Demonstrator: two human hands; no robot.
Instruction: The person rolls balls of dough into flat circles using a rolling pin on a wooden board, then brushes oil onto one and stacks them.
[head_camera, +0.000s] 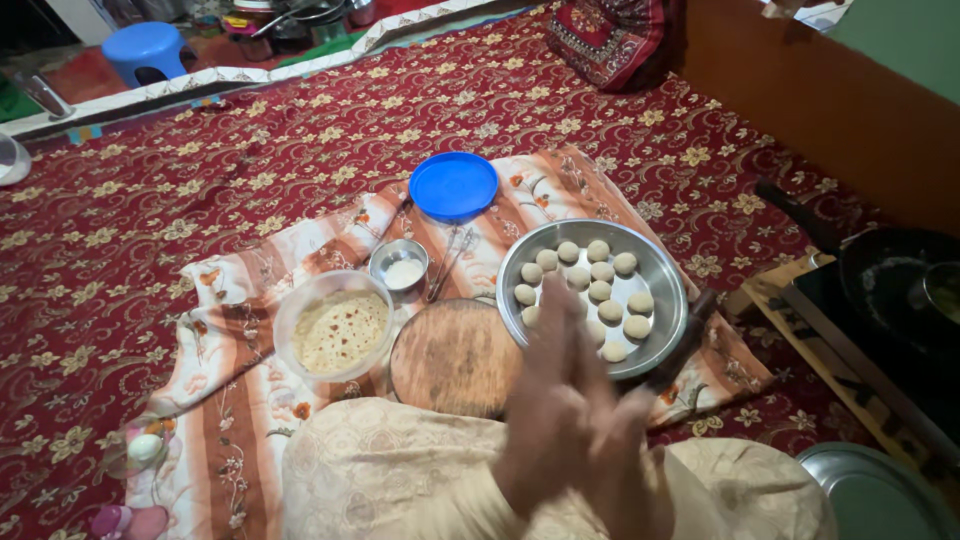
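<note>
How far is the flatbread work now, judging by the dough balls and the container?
Done: a cooked flatbread lies in the clear container. In hand: both hands are pressed together, blurred, over the round wooden board; whether they hold dough cannot be seen. Left: about a dozen dough balls wait on the steel plate.

Carpet (200, 170) dark red with cream floral scrolls. Cloth (240, 330) orange-brown and white striped, small flowers. Lid (453, 185) bright blue. Tray (660, 270) silver, holding pale beige dough balls (598, 291). Board (455, 358) brown wood. Stool (147, 48) blue. Pan (880, 270) black.
</note>
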